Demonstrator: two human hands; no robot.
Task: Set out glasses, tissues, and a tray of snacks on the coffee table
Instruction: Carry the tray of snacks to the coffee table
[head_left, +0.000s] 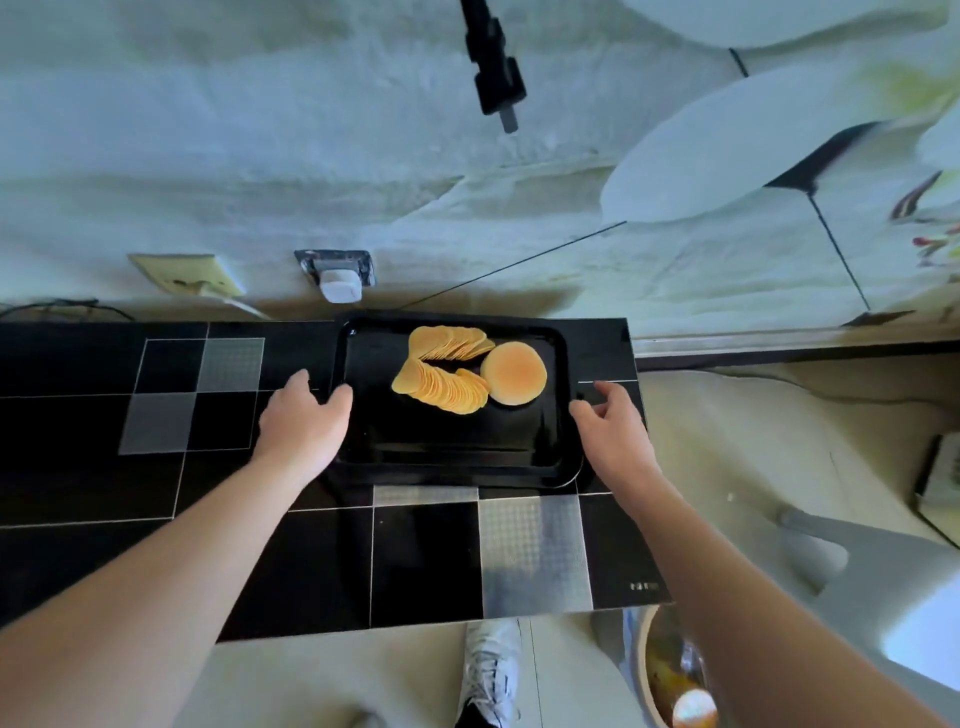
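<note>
A black rectangular tray lies flat on the black tiled coffee table, near its far right end. On the tray are two fanned rows of yellow crisps and a round golden bun beside them. My left hand is at the tray's left edge with the thumb on the rim and the fingers spread over the table. My right hand is at the tray's right edge, fingers apart and just touching the rim. Neither hand is closed around the tray. No glasses or tissues are in view.
A wall with a flower mural stands just behind the table, with a socket and white plug and a black camera mount above. My shoe is on the pale floor below the table's near edge. A bowl sits at bottom right.
</note>
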